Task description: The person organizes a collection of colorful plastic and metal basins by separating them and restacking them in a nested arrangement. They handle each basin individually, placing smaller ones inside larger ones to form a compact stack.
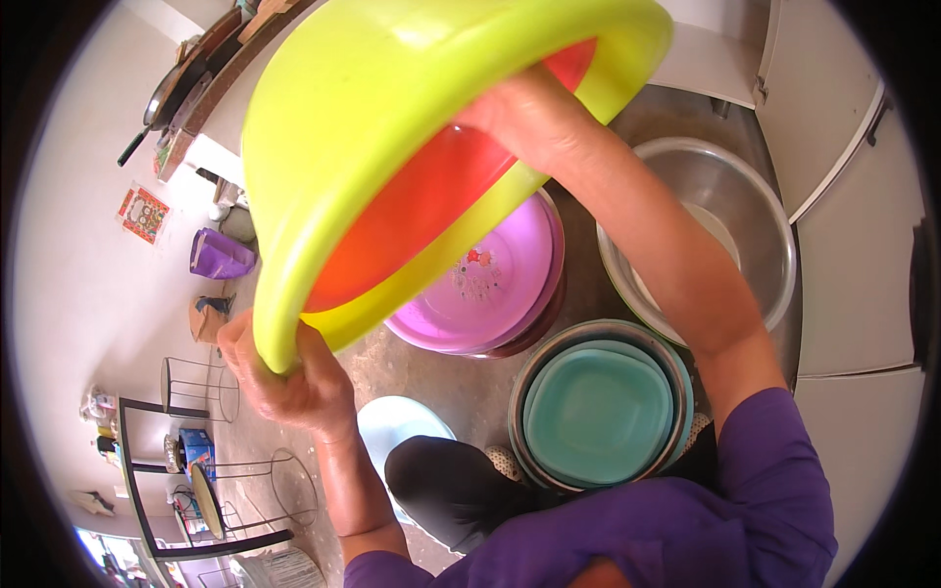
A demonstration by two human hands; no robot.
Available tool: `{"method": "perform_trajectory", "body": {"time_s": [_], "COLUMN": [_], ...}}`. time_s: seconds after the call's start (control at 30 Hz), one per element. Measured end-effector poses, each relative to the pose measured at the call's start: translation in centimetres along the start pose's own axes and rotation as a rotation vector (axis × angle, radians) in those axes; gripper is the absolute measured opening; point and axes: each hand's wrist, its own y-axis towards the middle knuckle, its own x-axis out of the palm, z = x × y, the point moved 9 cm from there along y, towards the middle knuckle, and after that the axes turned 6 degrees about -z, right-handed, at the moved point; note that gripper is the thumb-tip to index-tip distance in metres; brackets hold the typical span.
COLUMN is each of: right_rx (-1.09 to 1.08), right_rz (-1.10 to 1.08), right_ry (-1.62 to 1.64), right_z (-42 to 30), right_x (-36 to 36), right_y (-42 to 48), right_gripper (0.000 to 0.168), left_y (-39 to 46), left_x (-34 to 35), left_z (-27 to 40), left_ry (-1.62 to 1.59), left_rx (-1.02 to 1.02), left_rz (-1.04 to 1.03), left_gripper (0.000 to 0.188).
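A large yellow-green plastic basin [345, 125] is held up on its side, its opening tilted down towards me. Red plastic [412, 213] shows inside; whether it is the basin's own inner face or a second nested basin is unclear. My left hand [294, 378] grips the thick rim at its lower left, the thumb on the inner side. My right hand [522, 117] reaches over the rim into the opening, with its fingers hidden against the red surface. Below the raised basin, a pink basin [507, 287] with a printed pattern sits in a stack on the floor.
On the floor stand a wide metal basin [757, 198], teal basins [599, 415] nested in a metal one, and a pale blue basin [401, 419] by my knee. White cabinet doors [853, 287] line the right. Wire-legged stools [209, 500] and a purple bag [220, 253] are at left.
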Motion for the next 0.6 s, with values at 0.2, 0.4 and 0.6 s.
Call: {"method": "perform_trajectory", "body": {"time_s": [0.2, 0.4, 0.6], "right_rx": [-0.039, -0.142, -0.167], "right_rz": [-0.087, 0.056, 0.251], "right_ry": [0.595, 0.369, 0.442], "right_z": [0.9, 1.0, 0.7], "right_x": [2.2, 2.4, 2.6], "right_y": [-2.3, -3.6, -4.0], "right_gripper": [0.054, 0.057, 0.044], "left_y": [0.0, -0.1, -1.0], "left_x": [0.2, 0.9, 0.9], "left_z": [1.2, 2.0, 1.0], "left_ry": [0.016, 0.071, 0.019], "left_rx": [0.116, 0.169, 0.044], "left_rz": [0.012, -0.014, -0.078], "left_gripper": [0.028, 0.030, 0.031]}}
